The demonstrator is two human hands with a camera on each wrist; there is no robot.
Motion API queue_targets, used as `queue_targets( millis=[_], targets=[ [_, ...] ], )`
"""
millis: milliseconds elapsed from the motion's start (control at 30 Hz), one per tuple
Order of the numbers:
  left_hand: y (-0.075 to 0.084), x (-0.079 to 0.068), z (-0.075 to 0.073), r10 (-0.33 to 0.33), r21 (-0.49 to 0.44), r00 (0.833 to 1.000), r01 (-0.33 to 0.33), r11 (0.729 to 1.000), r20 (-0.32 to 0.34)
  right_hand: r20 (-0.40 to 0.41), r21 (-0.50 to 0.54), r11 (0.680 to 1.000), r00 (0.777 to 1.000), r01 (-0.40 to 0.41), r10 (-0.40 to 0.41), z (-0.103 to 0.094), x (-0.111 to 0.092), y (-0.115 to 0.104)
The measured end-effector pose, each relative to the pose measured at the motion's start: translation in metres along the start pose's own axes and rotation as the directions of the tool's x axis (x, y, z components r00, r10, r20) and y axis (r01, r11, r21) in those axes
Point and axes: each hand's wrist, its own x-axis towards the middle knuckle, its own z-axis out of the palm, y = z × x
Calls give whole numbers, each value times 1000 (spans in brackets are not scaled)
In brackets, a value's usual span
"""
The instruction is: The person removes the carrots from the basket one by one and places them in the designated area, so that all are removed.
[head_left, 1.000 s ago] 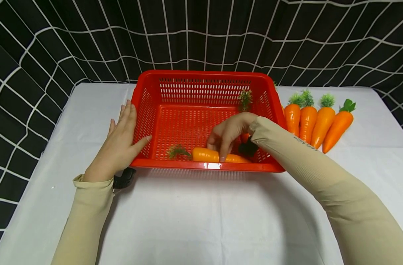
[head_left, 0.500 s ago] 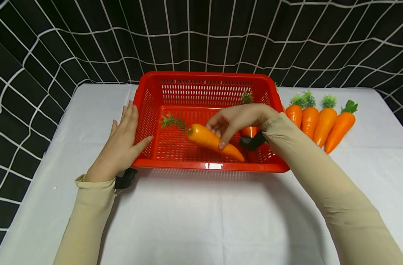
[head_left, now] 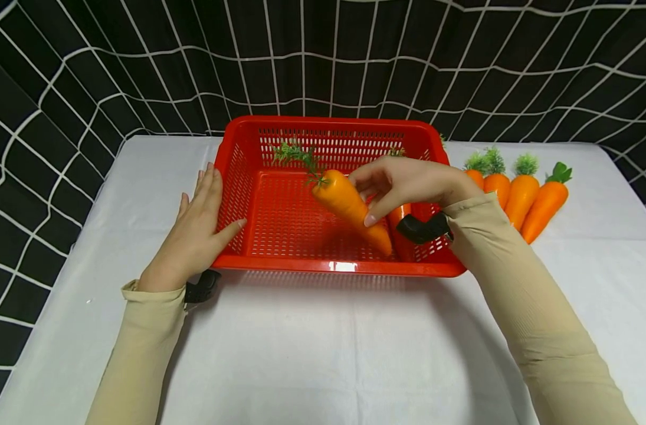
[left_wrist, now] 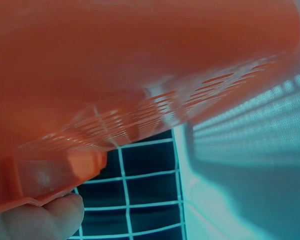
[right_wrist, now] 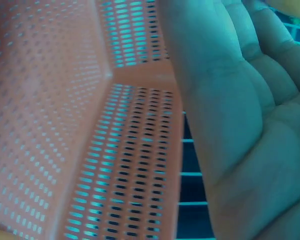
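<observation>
In the head view my right hand [head_left: 410, 183] pinches a yellow-orange toy carrot [head_left: 344, 200] between thumb and fingers. The carrot slants inside the red slotted basket [head_left: 338, 267], leafy top up to the left, tip low to the right. Partly hidden behind that hand, another carrot [head_left: 401, 213] stays in the basket's right part, its green top [head_left: 396, 152] showing. My left hand [head_left: 187, 236] rests straight-fingered against the basket's left side, thumb reaching over the rim. The right wrist view shows my right palm [right_wrist: 240, 125] beside the slotted basket wall [right_wrist: 125, 165].
Several orange carrots [head_left: 544, 203] with green tops lie side by side on the white tablecloth [head_left: 301, 342], right of the basket. Black cloth with a white grid [head_left: 323, 59] hangs behind and along the left side. Black wrist devices [head_left: 423, 229] sit at both wrists.
My right hand has lifted the yellow-orange carrot off the basket's front wall, moving it up and back while its leafy end tilts upward. The left hand keeps its place.
</observation>
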Motion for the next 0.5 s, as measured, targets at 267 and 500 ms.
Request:
queue_targets(
  millis=[267, 500],
  targets=[
    [1, 0, 0, 2, -5, 1000, -2, 1000, -3, -195, 30, 994, 976, 107, -100, -3, -32, -15],
    [1, -1, 0, 3, -6, 1000, -3, 1000, -3, -407, 29, 986, 903, 161, -135, -4, -63, -22]
  ],
)
